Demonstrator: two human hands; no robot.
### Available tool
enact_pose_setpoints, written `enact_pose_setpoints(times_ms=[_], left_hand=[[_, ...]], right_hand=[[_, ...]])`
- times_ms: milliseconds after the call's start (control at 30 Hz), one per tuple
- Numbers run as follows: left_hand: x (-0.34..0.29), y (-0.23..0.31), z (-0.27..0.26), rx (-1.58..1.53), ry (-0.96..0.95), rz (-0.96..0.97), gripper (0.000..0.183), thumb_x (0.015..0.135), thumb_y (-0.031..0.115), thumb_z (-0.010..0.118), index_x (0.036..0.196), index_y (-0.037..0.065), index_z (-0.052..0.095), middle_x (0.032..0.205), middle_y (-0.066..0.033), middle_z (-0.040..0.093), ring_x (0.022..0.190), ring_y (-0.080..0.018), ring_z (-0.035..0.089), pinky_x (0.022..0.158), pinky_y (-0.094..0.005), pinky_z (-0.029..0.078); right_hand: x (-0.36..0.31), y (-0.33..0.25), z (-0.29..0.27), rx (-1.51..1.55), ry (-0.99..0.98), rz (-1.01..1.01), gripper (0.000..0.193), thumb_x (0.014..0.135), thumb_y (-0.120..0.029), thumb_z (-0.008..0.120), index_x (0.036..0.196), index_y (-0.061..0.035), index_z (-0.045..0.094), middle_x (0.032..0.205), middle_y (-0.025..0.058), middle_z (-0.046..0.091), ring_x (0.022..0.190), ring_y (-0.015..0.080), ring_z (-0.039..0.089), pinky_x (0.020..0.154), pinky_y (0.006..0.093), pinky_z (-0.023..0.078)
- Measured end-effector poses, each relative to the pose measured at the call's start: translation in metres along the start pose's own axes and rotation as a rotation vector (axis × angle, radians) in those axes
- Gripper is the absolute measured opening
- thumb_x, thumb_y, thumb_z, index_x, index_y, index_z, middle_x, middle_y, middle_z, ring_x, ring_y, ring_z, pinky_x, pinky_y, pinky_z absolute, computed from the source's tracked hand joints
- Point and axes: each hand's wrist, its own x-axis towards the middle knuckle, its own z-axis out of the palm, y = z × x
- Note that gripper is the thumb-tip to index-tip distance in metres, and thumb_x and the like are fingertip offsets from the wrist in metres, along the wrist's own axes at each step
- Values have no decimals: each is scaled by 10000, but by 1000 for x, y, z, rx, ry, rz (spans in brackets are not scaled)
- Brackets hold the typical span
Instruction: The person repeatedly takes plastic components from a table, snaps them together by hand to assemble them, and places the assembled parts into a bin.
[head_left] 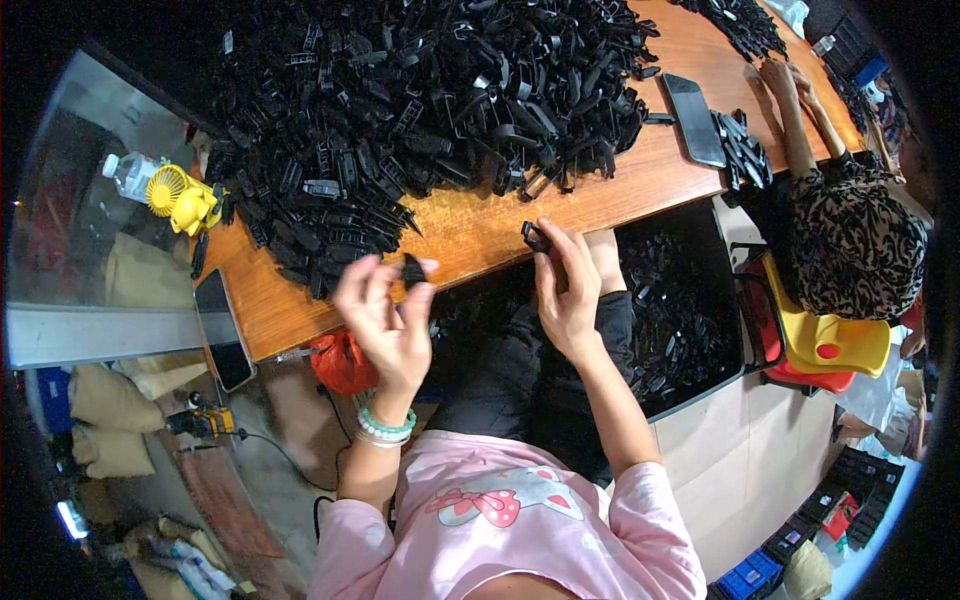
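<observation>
My left hand [392,325], with a beaded bracelet at the wrist, pinches a small dark plastic part [413,270] between thumb and fingers, just off the table's near edge. Some way to its right, my right hand [570,288] grips a small black plastic clip [535,237] at its fingertips. The two pieces are apart. Beyond both hands a big heap of black plastic parts [430,110] covers much of the wooden table [480,225]. The exact shape of the left piece is partly covered by my fingers.
A phone [222,330] lies at the table's left corner, near a yellow fan [185,200] and a bottle [130,175]. Another phone [693,120] lies at right. A bin of black parts [685,300] stands below. A co-worker [850,235] sits on the right by a yellow stool [820,325].
</observation>
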Motion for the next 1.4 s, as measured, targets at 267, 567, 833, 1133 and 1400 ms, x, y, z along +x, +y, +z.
enact_pose_setpoints(times_ms=[267,567,833,1133,1400], left_hand=[[28,9,-37,-458,-68,-321,322,884,55,585,1176,61,450,920,-60,551,729,-145,550,712,-274,467],[14,48,-19,306,-519,-43,257,792,67,695,1005,-52,614,796,-70,553,649,-136,541,552,-264,415],[18,56,-20,328,-546,62,263,766,2,688,1007,-68,611,808,-148,576,679,-259,583,598,-309,455],[16,60,-20,327,-560,32,277,763,6,692,1016,-70,610,787,-144,562,651,-249,570,578,-314,445],[12,61,-20,344,-544,111,250,757,9,692,972,-79,602,753,-152,538,597,-282,547,528,-336,427]], right_hand=[[-10,-19,1,648,12,499,342,901,-5,507,1238,51,500,1113,117,557,1000,166,566,864,283,456],[0,-54,-22,472,-451,96,339,850,-45,538,1181,28,545,923,150,581,854,269,574,784,332,454],[-4,-62,-28,294,-491,25,407,837,22,532,1242,17,488,978,189,546,872,337,545,776,352,454],[-20,-62,-27,292,-343,108,360,852,29,526,1211,20,514,971,185,550,852,316,562,755,351,459],[-23,-68,-18,174,-355,-92,469,768,118,539,1223,39,461,938,204,525,818,360,545,729,382,461]])
